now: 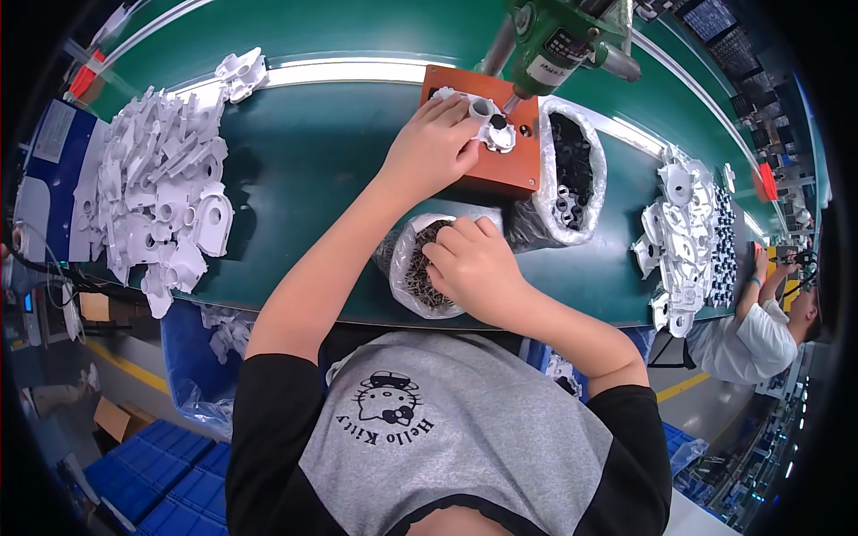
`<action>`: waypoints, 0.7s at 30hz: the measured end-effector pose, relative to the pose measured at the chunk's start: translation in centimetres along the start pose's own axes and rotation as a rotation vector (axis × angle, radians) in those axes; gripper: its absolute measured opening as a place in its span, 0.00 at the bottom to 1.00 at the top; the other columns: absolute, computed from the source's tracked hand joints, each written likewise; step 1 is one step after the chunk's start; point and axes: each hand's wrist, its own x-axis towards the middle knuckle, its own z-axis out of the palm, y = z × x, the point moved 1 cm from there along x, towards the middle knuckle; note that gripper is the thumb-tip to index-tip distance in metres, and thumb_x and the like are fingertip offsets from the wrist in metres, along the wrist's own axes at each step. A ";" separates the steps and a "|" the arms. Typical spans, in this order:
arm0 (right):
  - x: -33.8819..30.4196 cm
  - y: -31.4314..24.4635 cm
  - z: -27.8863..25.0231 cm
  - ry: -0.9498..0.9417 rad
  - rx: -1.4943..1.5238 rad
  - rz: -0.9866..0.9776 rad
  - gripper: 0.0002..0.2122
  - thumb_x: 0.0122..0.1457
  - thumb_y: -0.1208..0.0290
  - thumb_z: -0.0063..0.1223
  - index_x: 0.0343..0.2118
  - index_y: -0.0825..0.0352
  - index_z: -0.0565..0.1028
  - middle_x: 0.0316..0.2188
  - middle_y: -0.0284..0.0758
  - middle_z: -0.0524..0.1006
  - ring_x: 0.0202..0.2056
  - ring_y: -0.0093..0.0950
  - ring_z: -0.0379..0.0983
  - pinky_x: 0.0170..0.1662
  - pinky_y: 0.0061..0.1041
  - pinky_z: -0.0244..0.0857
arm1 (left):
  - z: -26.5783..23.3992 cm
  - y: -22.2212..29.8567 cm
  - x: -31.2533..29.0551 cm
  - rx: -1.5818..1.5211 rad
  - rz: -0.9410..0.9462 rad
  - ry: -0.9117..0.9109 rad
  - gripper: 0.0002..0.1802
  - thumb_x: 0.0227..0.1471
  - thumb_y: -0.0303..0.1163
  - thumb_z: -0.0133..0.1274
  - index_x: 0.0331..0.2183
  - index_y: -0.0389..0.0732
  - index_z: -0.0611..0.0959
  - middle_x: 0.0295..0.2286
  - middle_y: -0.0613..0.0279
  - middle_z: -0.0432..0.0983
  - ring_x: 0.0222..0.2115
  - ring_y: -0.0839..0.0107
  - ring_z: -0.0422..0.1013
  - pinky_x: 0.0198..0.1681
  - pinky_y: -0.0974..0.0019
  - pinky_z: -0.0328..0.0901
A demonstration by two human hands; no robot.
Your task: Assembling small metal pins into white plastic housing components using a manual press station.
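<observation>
My left hand (431,150) grips a white plastic part (483,109) on the orange block (509,170), its fingers curled over the part's left end. A small black piece (498,121) sits on the part beside its round tube. Nearer to me, my right hand (478,272) is at the mouth of a clear plastic bag (399,284) full of small metal screws (420,268). Its fingers are bent together, and whatever they hold is hidden. Just above the block hangs the tip of a green machine head (547,49).
White plastic parts lie heaped at the left (161,192), with more at the right (684,232) beside rows of small black pieces (723,250). Right of the block stands a bag of black and metal pieces (585,179). A co-worker (755,330) sits at far right.
</observation>
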 end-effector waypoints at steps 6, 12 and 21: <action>-0.1 0.3 0.2 -0.022 -0.048 -0.046 0.03 0.41 0.73 0.53 0.21 0.64 0.73 0.24 0.31 0.68 0.32 0.30 0.65 0.35 0.29 0.57 | 0.0 0.1 0.0 0.001 -0.003 -0.004 0.15 0.44 0.29 0.54 0.37 0.37 0.79 0.41 0.49 0.75 0.46 0.54 0.70 0.56 0.54 0.60; -0.1 0.4 -0.1 -0.020 0.048 0.018 0.05 0.45 0.74 0.59 0.26 0.64 0.75 0.25 0.31 0.69 0.33 0.30 0.66 0.37 0.29 0.58 | 0.2 -0.1 -0.1 0.006 -0.008 0.004 0.15 0.45 0.30 0.54 0.38 0.37 0.79 0.42 0.49 0.75 0.47 0.53 0.70 0.56 0.54 0.60; 0.9 1.2 -2.9 -0.110 0.379 0.269 0.05 0.50 0.76 0.58 0.26 0.70 0.73 0.24 0.34 0.74 0.27 0.29 0.74 0.31 0.27 0.68 | 0.0 0.1 0.0 -0.007 -0.018 0.018 0.11 0.44 0.29 0.54 0.33 0.36 0.78 0.41 0.46 0.75 0.46 0.52 0.70 0.56 0.53 0.61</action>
